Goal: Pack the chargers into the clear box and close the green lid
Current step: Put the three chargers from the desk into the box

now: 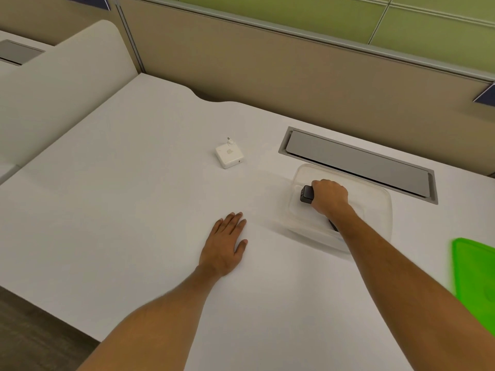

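Observation:
The clear box stands open on the white desk at the right. My right hand is inside it, shut on a black charger held at the box's left side. Another dark object shows in the box just beside my right forearm, mostly hidden. A white square charger with its plug prongs pointing up lies on the desk, left of the box and apart from it. My left hand rests flat on the desk, palm down, holding nothing. The green lid lies at the right edge, cut off by the frame.
A grey cable-tray flap is set into the desk just behind the box. A beige partition wall runs along the back. The desk's front edge drops to dark floor at the lower left.

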Demonstrator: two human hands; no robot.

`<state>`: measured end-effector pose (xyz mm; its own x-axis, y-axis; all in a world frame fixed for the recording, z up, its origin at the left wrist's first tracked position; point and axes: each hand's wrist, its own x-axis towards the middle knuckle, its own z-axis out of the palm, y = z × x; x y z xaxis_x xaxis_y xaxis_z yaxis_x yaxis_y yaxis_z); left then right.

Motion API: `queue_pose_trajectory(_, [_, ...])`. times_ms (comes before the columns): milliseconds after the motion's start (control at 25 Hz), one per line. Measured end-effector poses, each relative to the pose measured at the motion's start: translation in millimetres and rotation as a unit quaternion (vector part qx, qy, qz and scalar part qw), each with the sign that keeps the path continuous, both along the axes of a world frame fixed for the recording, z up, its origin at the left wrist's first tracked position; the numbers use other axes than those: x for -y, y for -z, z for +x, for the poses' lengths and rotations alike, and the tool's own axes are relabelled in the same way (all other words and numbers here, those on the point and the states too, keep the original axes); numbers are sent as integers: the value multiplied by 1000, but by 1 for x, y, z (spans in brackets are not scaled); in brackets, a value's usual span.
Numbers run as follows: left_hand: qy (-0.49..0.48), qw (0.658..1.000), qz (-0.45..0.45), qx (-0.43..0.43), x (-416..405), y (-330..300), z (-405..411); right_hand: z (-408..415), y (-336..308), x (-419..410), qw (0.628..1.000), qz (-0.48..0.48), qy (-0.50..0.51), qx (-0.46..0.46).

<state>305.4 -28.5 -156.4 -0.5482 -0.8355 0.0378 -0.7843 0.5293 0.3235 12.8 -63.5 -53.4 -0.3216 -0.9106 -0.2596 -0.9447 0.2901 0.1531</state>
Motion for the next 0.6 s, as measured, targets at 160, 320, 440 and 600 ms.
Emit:
queue_pose_trajectory(160, [-2, 1000, -2, -3, 0, -1, 0, 0, 8, 2, 1000, -7, -12, -9])
queue_pose_trajectory(320, [-2, 1000, -2, 1, -1, -2, -1, 1, 11, 5, 999, -26, -16, -11])
queue_pose_trajectory(440, [-3, 1000, 0, 0, -1, -3, -1, 2, 13, 7, 999, -36, -16, -7])
queue_pose_trajectory(600, [-5, 1000, 1, 2, -1, -5, -1, 4, 12, 8, 999, -51, -10, 1])
